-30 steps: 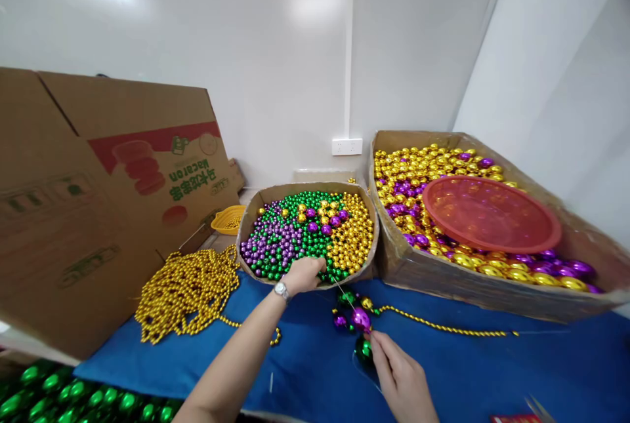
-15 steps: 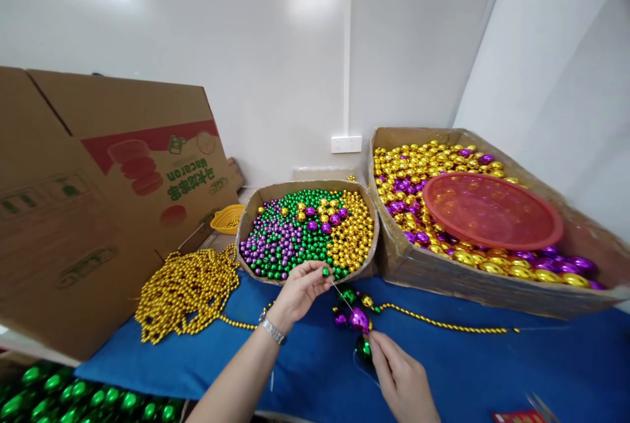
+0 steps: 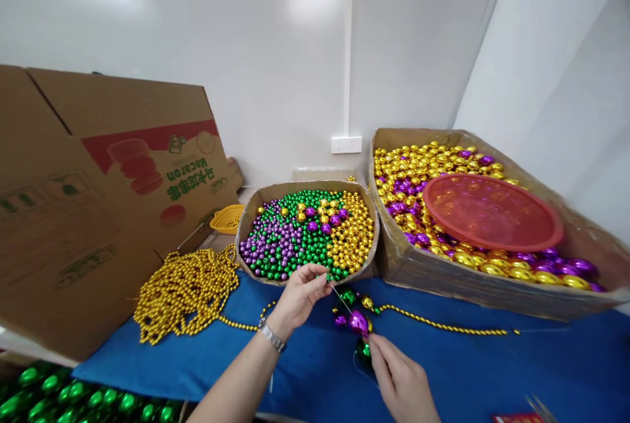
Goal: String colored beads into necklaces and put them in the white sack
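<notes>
My left hand [image 3: 300, 295] is pinched shut at the tip of a thin needle [image 3: 339, 296], just in front of the small box of mixed beads [image 3: 266, 197]. A small green bead seems to sit between its fingertips. My right hand [image 3: 401, 380] is pinched lower down on the thread, beside a large green bead [image 3: 363, 348] and below a large purple bead [image 3: 357, 322]. The strung piece continues to the right as a thin gold bead strand [image 3: 443, 326] on the blue cloth [image 3: 492, 370].
A big box [image 3: 492, 292] of large gold and purple beads holds a red plastic basin [image 3: 492, 212]. Piled gold bead strands [image 3: 187, 292] lie at the left by a tilted cardboard box [image 3: 98, 200]. A yellow basket [image 3: 227, 218] stands behind. Green beads [image 3: 73, 400] sit at bottom left.
My left hand came out of the small bead box with a green bead and moved to the needle tip. My right hand stayed in place on the thread.
</notes>
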Available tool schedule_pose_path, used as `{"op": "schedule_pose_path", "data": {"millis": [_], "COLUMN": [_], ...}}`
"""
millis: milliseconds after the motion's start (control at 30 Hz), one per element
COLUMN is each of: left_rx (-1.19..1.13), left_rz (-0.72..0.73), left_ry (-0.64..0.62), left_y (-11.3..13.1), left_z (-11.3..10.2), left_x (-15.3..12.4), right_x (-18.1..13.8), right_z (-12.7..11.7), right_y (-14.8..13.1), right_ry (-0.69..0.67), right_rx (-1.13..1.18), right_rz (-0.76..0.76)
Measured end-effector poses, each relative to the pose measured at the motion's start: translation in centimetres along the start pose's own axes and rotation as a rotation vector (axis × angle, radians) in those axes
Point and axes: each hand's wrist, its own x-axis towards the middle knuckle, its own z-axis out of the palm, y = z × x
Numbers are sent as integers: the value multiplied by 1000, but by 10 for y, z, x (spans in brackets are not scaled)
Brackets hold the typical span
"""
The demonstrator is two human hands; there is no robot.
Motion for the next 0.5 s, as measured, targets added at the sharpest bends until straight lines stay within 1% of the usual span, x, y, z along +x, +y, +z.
{"op": "schedule_pose_path", "data": {"millis": [67,133,233,267,300,333,400,433,500], "left_rx": [45,153,377,463,581,721,1014,1112,1212], "left_rz": [28,88,175,199,235,283,402,445,479], "left_ry": [0,-2,-58,-77,-70,-33,111,183,281], "left_y": [0,0,2,4,7,11,19,24,33], "left_z": [1,3,6,6,5,4,-1,-5,-12], "left_x": [-1,-3,0,4,11,20,45,60,88], "right_x": [-1,-1,1,2,2,3,5,5,5], "right_z": [2,4,5,5,4,3,1,0,-2], "right_y": [1,2,1,1,1,2,3,4,8], "right_ry": [-3,1,-7,-9,-6,0,25,35,41], "right_rx": [9,19,45,54,62,64,56,49,36], "right_rz": [-2,0,34,48,56,59,42,30,16]}}
